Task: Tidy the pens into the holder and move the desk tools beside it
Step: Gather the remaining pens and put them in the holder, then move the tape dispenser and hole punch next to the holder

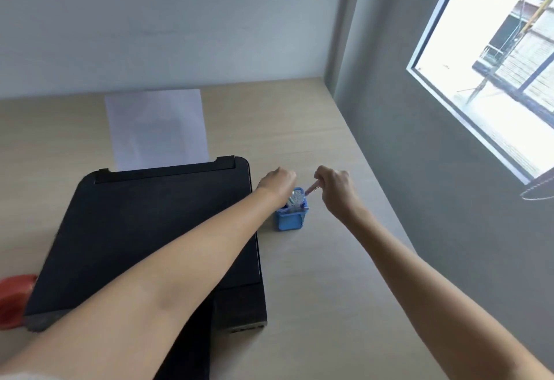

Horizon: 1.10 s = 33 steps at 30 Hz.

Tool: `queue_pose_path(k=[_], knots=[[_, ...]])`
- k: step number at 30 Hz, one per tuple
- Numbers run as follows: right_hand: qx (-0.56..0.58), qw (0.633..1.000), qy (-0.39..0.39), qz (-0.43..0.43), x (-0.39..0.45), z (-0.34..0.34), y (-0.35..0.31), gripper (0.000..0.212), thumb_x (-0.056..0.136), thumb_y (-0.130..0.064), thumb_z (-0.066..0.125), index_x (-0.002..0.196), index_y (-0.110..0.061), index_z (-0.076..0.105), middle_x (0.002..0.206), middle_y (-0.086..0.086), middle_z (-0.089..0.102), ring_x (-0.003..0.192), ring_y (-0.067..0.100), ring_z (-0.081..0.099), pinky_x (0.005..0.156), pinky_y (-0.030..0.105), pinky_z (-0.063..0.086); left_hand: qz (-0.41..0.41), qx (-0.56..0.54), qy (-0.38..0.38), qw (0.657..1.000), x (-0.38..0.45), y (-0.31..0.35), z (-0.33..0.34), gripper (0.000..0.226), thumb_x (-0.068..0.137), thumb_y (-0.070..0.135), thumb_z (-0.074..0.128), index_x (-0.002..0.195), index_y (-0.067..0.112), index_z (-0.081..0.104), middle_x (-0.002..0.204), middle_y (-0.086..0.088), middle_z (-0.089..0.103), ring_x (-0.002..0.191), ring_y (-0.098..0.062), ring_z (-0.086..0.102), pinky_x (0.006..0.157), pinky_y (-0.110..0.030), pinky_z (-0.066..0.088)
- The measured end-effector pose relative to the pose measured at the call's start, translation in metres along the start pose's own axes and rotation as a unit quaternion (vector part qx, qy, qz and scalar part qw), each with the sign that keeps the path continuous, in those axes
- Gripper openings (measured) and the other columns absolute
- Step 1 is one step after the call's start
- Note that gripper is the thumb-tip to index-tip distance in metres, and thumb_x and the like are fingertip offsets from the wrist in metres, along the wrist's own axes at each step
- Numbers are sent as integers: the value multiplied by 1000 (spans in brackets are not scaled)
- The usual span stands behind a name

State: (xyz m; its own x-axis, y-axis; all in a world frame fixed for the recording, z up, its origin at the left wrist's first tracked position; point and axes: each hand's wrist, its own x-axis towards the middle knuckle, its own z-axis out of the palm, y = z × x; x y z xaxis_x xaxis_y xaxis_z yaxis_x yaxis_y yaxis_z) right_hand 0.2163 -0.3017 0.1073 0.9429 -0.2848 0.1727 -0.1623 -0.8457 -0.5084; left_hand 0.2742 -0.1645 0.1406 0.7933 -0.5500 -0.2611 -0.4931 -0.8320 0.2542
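A small blue mesh pen holder (290,219) stands on the light wooden desk (323,274), just right of a black printer. Several pens (295,199) stick up inside it. My left hand (277,183) hovers over the holder's far left rim with its fingers curled; whether it grips a pen is hidden. Just right of the holder, my right hand (334,187) pinches a pinkish pen (311,189), whose tip slants down into the holder's opening.
The black printer (150,235) fills the desk's left middle, with a white paper sheet (157,127) standing in its rear tray. A red object (13,298) lies at the left edge. A grey wall with a window (491,58) borders the desk on the right.
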Motion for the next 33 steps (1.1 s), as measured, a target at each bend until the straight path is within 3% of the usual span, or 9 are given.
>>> queue_pose_path(k=[2, 7, 11, 13, 16, 19, 24, 28, 33], knots=[[-19, 999, -34, 7, 7, 14, 5, 23, 80, 15, 47, 89, -2, 60, 69, 12, 66, 57, 29, 51, 52, 28, 39, 2, 32, -15, 999, 14, 5, 10, 32, 82, -20, 47, 109, -5, 56, 110, -24, 60, 102, -40, 61, 82, -41, 50], [-13, 996, -91, 21, 17, 41, 18, 16, 79, 5, 53, 81, -6, 65, 75, 16, 72, 68, 38, 64, 59, 41, 55, 8, 72, -48, 996, 32, 3, 36, 32, 87, -7, 56, 118, -1, 56, 125, -20, 48, 118, -36, 50, 95, -42, 46], [-28, 993, -116, 5, 14, 49, 22, 20, 86, -3, 50, 77, -6, 67, 75, 17, 72, 70, 40, 63, 55, 34, 43, 21, 107, -35, 993, 34, -3, 49, 33, 86, -2, 58, 119, 4, 55, 124, -16, 44, 117, -34, 49, 93, -43, 48], [-29, 992, -121, -5, 12, 52, 23, 26, 86, 1, 48, 85, -11, 70, 78, 16, 73, 74, 40, 63, 57, 31, 40, 21, 99, -33, 994, 30, -6, 50, 40, 84, -2, 60, 122, 7, 51, 124, -15, 42, 114, -34, 50, 90, -44, 50], [-12, 993, -113, -17, 4, 50, 22, 42, 81, 8, 43, 103, -15, 68, 83, 15, 75, 77, 41, 64, 62, 36, 49, 23, 87, -12, 996, 22, -10, 48, 45, 84, 0, 61, 125, 11, 46, 126, -14, 39, 109, -35, 52, 85, -45, 52], [-7, 996, -91, 3, 7, 41, 20, 49, 82, 10, 40, 120, -12, 62, 100, 17, 74, 95, 39, 65, 75, 37, 51, 25, 86, -5, 996, 14, -9, 35, 40, 86, 4, 60, 123, 11, 48, 125, -13, 42, 107, -35, 54, 82, -44, 52], [11, 999, -32, 9, -2, 10, -30, 42, 87, 9, 41, 120, -6, 62, 111, 21, 70, 106, 32, 64, 72, 24, 35, 6, 9, 98, 995, -36, -36, -10, 28, 93, 10, 53, 121, 13, 54, 126, -10, 52, 109, -30, 58, 78, -42, 52], [25, 1000, 7, -15, -6, -5, -54, 28, 90, 3, 49, 109, -4, 67, 102, 21, 73, 94, 38, 67, 73, 33, 45, -7, -83, 137, 987, -85, -56, -36, 26, 98, 19, 46, 121, 13, 58, 123, -8, 60, 108, -28, 60, 87, -41, 53], [79, 990, 26, -116, -25, -8, -162, 20, 90, -3, 52, 96, -5, 71, 87, 21, 75, 82, 41, 67, 70, 32, 38, -52, -209, 228, 950, -196, -128, -57, 24, 95, 21, 55, 115, 12, 64, 108, -3, 69, 84, -16, 60, 85, -33, 54]])
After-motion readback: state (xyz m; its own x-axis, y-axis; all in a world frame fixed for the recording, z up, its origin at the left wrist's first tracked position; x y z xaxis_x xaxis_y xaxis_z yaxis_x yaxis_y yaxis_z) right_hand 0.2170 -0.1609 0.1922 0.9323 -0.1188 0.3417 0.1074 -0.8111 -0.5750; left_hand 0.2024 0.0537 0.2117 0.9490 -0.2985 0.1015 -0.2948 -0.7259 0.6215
